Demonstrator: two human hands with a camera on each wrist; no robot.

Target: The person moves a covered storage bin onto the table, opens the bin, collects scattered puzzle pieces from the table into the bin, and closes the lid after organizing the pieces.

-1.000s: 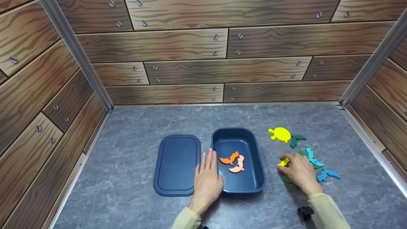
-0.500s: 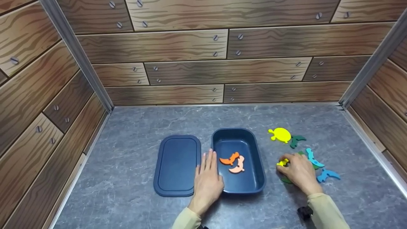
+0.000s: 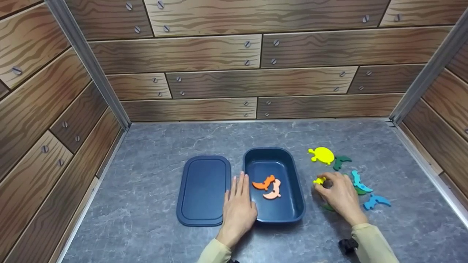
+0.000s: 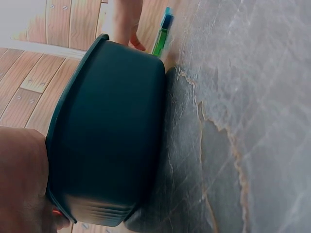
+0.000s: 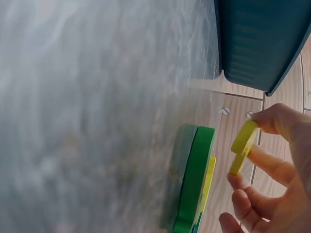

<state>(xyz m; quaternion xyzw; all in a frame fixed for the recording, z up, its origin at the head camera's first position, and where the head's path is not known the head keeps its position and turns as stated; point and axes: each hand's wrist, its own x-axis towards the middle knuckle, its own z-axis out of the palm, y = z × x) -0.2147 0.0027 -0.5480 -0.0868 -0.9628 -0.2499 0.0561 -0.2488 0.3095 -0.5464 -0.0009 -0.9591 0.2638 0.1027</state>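
My left hand [image 3: 239, 213] lies with straight fingers along the left rim of a dark blue lidless box [image 3: 292, 215]. Inside the box are a flat orange animal-shaped piece [image 3: 264, 182] and a peach one [image 3: 274, 190] with curved tails. To the right of the box, my right hand [image 3: 342, 197] pinches a small yellow flat piece [image 5: 244, 143] between thumb and fingers. In the right wrist view this piece is held apart from a thick green piece [image 5: 195, 179] lying on the table. In the head view my right hand hides most of that green piece.
The box's flat lid [image 3: 204, 190] lies left of the box. Beyond my right hand lie a yellow turtle [image 3: 323, 155] and a dark green piece [image 3: 342, 162]. Turquoise [image 3: 360, 182] and blue [image 3: 376, 201] pieces sit to its right. Wood-patterned walls [image 3: 256, 84] enclose the grey table.
My right hand has shifted a little left toward the box, carrying the yellow piece away from the green one. My left hand stays where it was on the rim.
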